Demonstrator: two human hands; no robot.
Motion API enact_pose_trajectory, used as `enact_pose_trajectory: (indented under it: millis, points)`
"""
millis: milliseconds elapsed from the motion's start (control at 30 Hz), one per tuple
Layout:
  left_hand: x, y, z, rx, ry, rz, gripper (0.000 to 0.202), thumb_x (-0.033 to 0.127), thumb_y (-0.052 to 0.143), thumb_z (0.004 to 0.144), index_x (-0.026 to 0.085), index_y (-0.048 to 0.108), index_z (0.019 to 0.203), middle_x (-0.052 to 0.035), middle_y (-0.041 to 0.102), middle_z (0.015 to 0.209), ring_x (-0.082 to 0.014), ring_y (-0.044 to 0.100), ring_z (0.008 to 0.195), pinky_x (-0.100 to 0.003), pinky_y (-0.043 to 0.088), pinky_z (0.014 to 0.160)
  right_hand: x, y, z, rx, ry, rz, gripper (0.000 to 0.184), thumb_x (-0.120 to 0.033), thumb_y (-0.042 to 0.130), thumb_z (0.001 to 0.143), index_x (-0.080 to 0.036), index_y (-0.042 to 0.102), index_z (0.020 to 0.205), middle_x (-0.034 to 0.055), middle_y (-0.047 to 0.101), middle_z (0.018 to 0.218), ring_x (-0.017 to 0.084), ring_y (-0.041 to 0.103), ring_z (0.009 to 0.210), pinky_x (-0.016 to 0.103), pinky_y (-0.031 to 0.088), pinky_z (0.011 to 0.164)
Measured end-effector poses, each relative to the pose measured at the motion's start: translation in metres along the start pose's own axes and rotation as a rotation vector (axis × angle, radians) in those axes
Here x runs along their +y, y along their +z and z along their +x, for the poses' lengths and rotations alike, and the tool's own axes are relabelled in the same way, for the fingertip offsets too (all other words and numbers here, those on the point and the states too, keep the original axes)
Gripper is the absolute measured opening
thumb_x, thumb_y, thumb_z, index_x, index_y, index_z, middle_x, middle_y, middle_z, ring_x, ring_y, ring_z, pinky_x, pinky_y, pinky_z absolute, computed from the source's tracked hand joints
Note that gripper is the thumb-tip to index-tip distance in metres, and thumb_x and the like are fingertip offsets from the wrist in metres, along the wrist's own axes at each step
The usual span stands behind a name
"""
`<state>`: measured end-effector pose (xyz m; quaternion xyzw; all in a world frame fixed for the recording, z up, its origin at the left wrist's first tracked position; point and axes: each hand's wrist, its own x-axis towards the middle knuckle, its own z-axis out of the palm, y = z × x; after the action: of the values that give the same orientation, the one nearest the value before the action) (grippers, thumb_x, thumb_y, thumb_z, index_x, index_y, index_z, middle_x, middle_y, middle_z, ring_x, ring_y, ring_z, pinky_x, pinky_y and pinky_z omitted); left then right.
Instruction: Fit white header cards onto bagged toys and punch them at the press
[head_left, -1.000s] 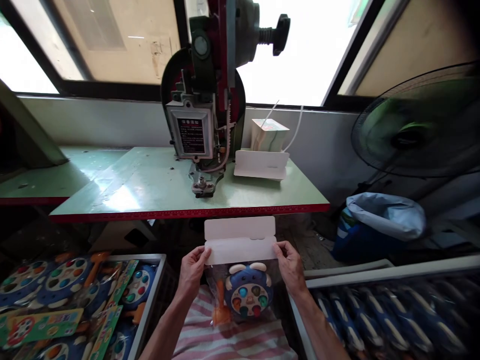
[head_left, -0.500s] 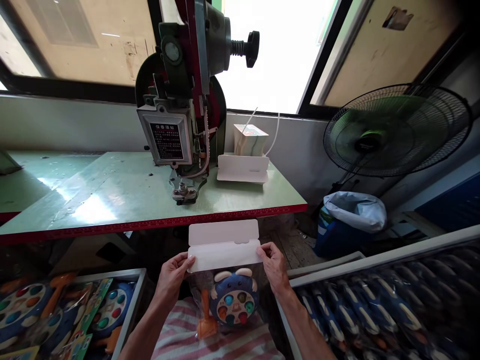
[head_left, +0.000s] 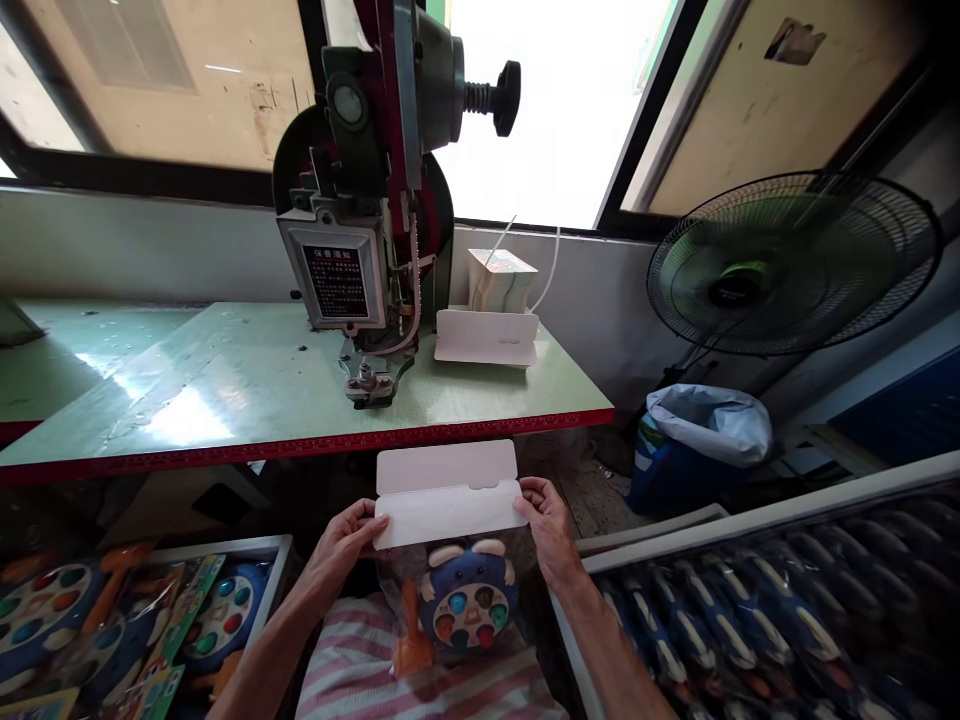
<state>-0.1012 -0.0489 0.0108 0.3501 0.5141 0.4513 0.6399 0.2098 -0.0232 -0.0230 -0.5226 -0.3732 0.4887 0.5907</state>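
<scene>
Between my hands is a folded white header card (head_left: 448,515), its back flap standing up behind the front one. My left hand (head_left: 351,535) pinches the card's left end. The right end is pinched by my right hand (head_left: 546,520). Below the card hangs a clear plastic bag over my lap. In the bag are a blue animal-shaped toy (head_left: 471,595) with several coloured buttons and an orange toy hammer (head_left: 412,635). Whether the bag's top edge sits inside the fold is hidden.
A stapling machine (head_left: 360,270) stands on the green table (head_left: 255,380). To its right are another folded card (head_left: 486,338) and a card stack (head_left: 501,282). Bagged toys fill a left tray (head_left: 281,560) and a right crate (head_left: 750,505). A fan (head_left: 795,265) stands behind a lined bin (head_left: 705,425).
Almost nothing differs. Both hands keep hold of the card, and my left forearm has shifted slightly to the left.
</scene>
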Motion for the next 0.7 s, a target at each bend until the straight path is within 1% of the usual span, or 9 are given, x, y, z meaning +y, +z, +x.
enact_pose_trajectory:
  millis: [133,300,567,700]
  points:
    - [0.000,0.000,-0.001,-0.028,0.004,-0.015,0.039,0.047,0.087,0.072,0.018,0.067,0.090,-0.0029,0.073,0.083,-0.0183,0.067,0.073,-0.034,0.064,0.067,-0.005,0.000,-0.001,-0.059,0.046,0.073,0.043,-0.035,0.083,0.069,-0.023,0.065,0.106,0.0003,0.070,0.084,0.018,0.063,0.076,0.027,0.050,0.067]
    - [-0.004,-0.001,0.000,-0.031,0.007,-0.016,0.038,0.047,0.085,0.075,0.018,0.065,0.091,-0.0028,0.072,0.084,-0.0180,0.068,0.072,-0.034,0.064,0.066,-0.010,0.000,-0.001,-0.085,0.056,0.098,0.045,-0.032,0.082,0.069,-0.022,0.067,0.111,-0.0005,0.069,0.083,0.017,0.062,0.076,0.026,0.049,0.068]
    - [-0.013,-0.008,0.007,-0.049,0.027,0.007,0.036,0.048,0.081,0.079,0.019,0.066,0.093,-0.0028,0.074,0.081,-0.0196,0.070,0.073,-0.034,0.063,0.068,-0.009,-0.005,-0.001,-0.135,0.043,0.119,0.043,-0.026,0.078,0.073,-0.024,0.069,0.115,0.0009,0.073,0.091,0.018,0.064,0.082,0.026,0.050,0.071]
    - [-0.013,-0.008,0.005,-0.045,0.024,-0.002,0.037,0.048,0.081,0.078,0.020,0.065,0.097,-0.0025,0.074,0.081,-0.0209,0.071,0.073,-0.034,0.063,0.068,-0.012,-0.008,0.002,-0.207,0.087,0.128,0.050,-0.024,0.075,0.073,-0.025,0.067,0.122,0.0020,0.074,0.096,0.019,0.066,0.085,0.027,0.051,0.072]
